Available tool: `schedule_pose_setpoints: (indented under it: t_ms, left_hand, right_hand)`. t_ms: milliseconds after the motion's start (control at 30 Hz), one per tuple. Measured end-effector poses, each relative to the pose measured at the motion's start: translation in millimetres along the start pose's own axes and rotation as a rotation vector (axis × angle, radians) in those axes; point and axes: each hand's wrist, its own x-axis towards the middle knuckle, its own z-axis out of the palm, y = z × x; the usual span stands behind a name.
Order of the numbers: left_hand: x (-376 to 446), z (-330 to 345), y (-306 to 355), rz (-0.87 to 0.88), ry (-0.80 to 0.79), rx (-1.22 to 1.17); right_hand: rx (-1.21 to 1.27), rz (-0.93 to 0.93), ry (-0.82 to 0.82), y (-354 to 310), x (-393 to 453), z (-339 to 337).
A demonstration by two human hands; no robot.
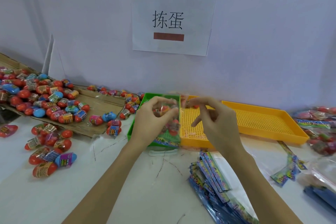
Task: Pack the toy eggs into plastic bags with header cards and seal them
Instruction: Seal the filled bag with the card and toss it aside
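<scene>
My left hand [152, 120] and my right hand [216, 122] hold up a clear plastic bag [171, 123] between them, above the green tray [140, 114]. Red toy eggs show through the bag, and its printed header card hangs at the bottom edge. The left hand grips the bag's left side at an egg; the right pinches its upper right corner. Many loose wrapped toy eggs [45, 100] lie on flattened cardboard [101, 102] at the left. More toy eggs [49, 149] rest on the white table. A stack of empty header-card bags [216, 183] lies at the lower right.
A yellow perforated tray [263, 120] stands right of the green one, with another yellow tray [192, 127] partly behind my right hand. Filled bags [320, 129] pile up at the far right. A paper sign [172, 22] hangs on the wall behind.
</scene>
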Motion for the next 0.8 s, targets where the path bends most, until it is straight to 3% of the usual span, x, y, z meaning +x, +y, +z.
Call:
schedule_pose_setpoints:
  t_ms: [100, 300, 433, 633, 800]
  left_hand:
    - [3, -6, -3, -0.16, 0.037, -0.188]
    - [3, -5, -9, -0.207, 0.059, -0.207]
    - [6, -4, -13, -0.174, 0.052, -0.191]
    - [4, -5, -8, -0.223, 0.016, -0.19]
    - [0, -2, -1, -0.217, -0.04, -0.166]
  right_hand:
    - [-0.143, 0.121, -0.004, 18, 7, 7]
    - [-0.52, 0.331, -0.455, 56, 52, 41]
    - [-0.681, 0.336, -0.582, 79, 76, 52]
    - [-0.61, 0.246, -0.346, 84, 66, 44]
    - [-0.217, 0.296, -0.076, 56, 34, 22]
